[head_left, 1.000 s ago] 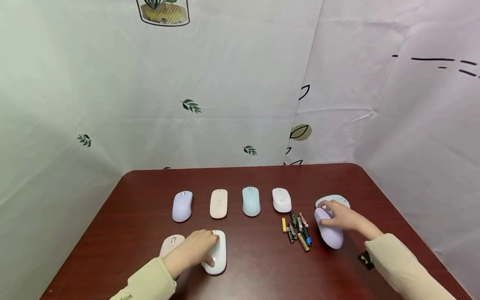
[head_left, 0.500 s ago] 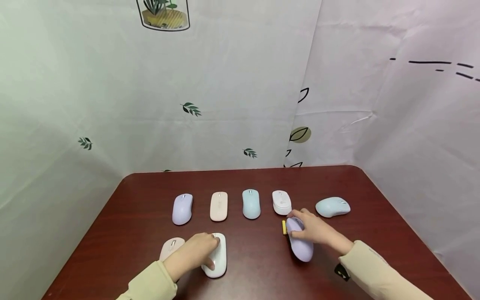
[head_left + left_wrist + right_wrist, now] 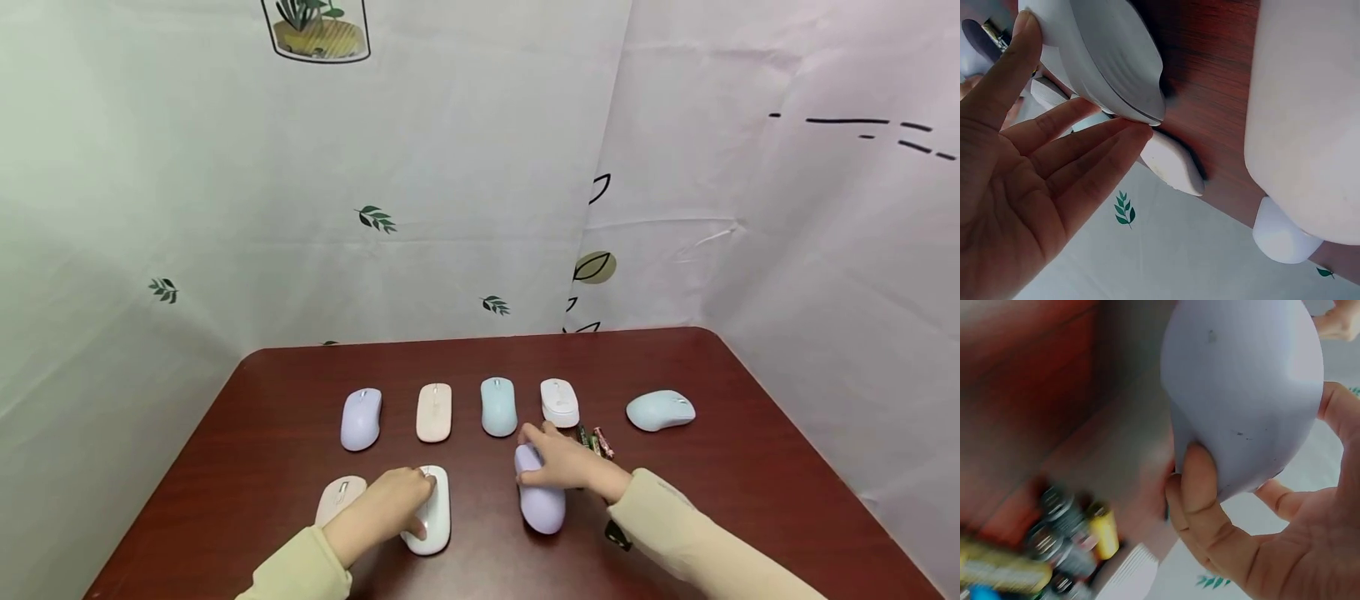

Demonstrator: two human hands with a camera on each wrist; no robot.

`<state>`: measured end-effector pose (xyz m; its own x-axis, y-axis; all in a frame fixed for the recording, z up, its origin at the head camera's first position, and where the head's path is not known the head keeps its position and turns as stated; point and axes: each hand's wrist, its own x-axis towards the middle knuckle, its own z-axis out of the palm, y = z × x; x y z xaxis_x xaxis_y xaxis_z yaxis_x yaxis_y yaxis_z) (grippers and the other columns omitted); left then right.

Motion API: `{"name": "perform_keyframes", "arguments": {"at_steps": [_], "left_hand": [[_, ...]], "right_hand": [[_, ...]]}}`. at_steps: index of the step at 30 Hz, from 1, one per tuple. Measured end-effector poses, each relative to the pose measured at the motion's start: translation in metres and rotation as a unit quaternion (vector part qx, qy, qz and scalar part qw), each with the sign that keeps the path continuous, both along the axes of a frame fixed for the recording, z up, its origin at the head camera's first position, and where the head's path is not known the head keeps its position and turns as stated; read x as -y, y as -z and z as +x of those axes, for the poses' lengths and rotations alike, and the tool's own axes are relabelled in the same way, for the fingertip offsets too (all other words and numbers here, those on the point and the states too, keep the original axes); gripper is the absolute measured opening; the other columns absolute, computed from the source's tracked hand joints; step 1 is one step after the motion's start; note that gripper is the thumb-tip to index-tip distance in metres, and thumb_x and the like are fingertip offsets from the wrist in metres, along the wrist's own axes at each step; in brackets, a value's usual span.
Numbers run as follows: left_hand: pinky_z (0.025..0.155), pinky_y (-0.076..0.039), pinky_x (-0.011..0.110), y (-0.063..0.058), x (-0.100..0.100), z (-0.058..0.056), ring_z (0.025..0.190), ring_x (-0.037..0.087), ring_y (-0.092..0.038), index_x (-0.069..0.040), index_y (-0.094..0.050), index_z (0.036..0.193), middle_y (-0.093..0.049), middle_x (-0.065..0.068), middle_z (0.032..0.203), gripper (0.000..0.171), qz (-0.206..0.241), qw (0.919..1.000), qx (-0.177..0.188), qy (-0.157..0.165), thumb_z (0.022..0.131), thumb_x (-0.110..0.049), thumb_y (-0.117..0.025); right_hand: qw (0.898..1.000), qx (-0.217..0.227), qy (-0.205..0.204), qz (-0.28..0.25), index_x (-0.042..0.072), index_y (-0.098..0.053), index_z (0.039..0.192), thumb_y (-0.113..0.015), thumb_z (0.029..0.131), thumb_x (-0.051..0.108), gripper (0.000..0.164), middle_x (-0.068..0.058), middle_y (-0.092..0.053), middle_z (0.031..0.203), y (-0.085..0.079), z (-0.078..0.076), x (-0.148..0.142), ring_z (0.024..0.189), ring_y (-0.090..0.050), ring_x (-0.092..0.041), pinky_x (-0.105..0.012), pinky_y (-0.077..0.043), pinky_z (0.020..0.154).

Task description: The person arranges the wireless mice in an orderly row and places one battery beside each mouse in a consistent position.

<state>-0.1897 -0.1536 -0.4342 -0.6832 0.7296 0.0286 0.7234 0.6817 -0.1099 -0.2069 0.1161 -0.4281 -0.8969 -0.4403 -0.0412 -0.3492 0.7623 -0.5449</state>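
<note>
My left hand [image 3: 384,504] grips a white computer mouse [image 3: 438,518] on the table, thumb at one side and fingertips at the other. The left wrist view shows the thumb and fingertips against the edges of this mouse [image 3: 1110,53]. My right hand [image 3: 561,463] holds a lavender mouse [image 3: 542,505] by its sides, to the right of the white one. Seen from the right wrist, the rounded lavender shell [image 3: 1247,375] sits between thumb and fingers, raised above the tabletop. Several batteries [image 3: 602,443] lie beyond the right wrist, partly hidden by it.
Along the back stand a lavender mouse [image 3: 362,419], a beige mouse [image 3: 434,412], a light blue mouse [image 3: 498,407] and a white mouse [image 3: 560,403]. Another light blue mouse [image 3: 661,410] lies sideways at right. A pale pink mouse [image 3: 339,496] is partly behind the left wrist.
My right hand has carried the lavender mouse leftward from beside the right-hand light blue mouse, across the batteries, toward the table's middle. The left hand stays on the white mouse.
</note>
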Motion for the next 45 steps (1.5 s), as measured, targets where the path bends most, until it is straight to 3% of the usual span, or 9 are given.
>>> {"name": "perform_keyframes", "arguments": {"at_steps": [6,15,23,30,38,45], "left_hand": [[0.059,-0.048,0.029,0.001,0.001,0.001,0.066,0.021,-0.060,-0.005,-0.061,0.082,-0.063,0.005,0.074,0.049,0.003,1.0000,0.006,-0.005,0.052,-0.033,-0.087],[0.059,-0.047,0.029,0.002,0.001,0.000,0.065,0.020,-0.059,-0.005,-0.061,0.082,-0.063,0.005,0.073,0.048,0.006,1.0000,0.006,-0.003,0.052,-0.033,-0.087],[0.059,-0.047,0.029,0.001,0.001,0.001,0.065,0.021,-0.060,-0.005,-0.060,0.080,-0.063,0.005,0.072,0.047,0.015,0.9997,0.018,0.003,0.052,-0.032,-0.087],[0.057,-0.045,0.029,0.001,0.002,0.001,0.064,0.021,-0.060,-0.006,-0.058,0.078,-0.061,0.005,0.070,0.048,0.021,0.9998,0.001,0.007,0.050,-0.032,-0.087],[0.063,-0.049,0.030,-0.001,-0.002,0.003,0.068,0.024,-0.063,-0.001,-0.060,0.084,-0.063,0.011,0.076,0.049,0.018,0.9984,0.048,-0.024,0.053,-0.026,-0.087],[0.063,-0.049,0.031,-0.001,-0.003,0.003,0.070,0.023,-0.062,0.000,-0.060,0.085,-0.063,0.011,0.077,0.050,0.016,0.9986,0.042,-0.027,0.053,-0.026,-0.087]], "right_hand": [[1.000,0.018,0.003,0.025,0.010,-0.056,0.107,-0.073,0.076,0.027,0.040,-0.014,-0.049,0.094,0.001,-0.007,0.033,0.076,-0.056,-0.025,-0.040,-0.046,0.061],[0.996,0.023,0.006,0.087,0.010,-0.057,0.103,-0.076,0.074,0.029,0.040,-0.019,-0.053,0.099,0.010,-0.010,0.057,0.075,-0.060,-0.031,-0.040,-0.049,0.062],[0.994,0.035,0.015,0.098,0.010,-0.057,0.106,-0.077,0.074,0.031,0.043,-0.018,-0.052,0.101,0.015,-0.008,0.061,0.073,-0.060,-0.030,-0.038,-0.049,0.061],[0.994,0.025,0.018,0.101,0.009,-0.057,0.108,-0.078,0.073,0.032,0.047,-0.018,-0.052,0.100,0.014,-0.009,0.064,0.073,-0.060,-0.029,-0.037,-0.050,0.063],[0.988,0.025,0.024,0.148,0.008,-0.055,0.126,-0.078,0.073,0.035,0.063,-0.022,-0.053,0.113,0.011,-0.008,0.072,0.085,-0.062,-0.035,-0.038,-0.052,0.070],[0.986,0.030,0.031,0.162,0.009,-0.054,0.130,-0.076,0.075,0.039,0.066,-0.024,-0.053,0.118,0.012,-0.014,0.072,0.091,-0.063,-0.034,-0.038,-0.053,0.075]]}}
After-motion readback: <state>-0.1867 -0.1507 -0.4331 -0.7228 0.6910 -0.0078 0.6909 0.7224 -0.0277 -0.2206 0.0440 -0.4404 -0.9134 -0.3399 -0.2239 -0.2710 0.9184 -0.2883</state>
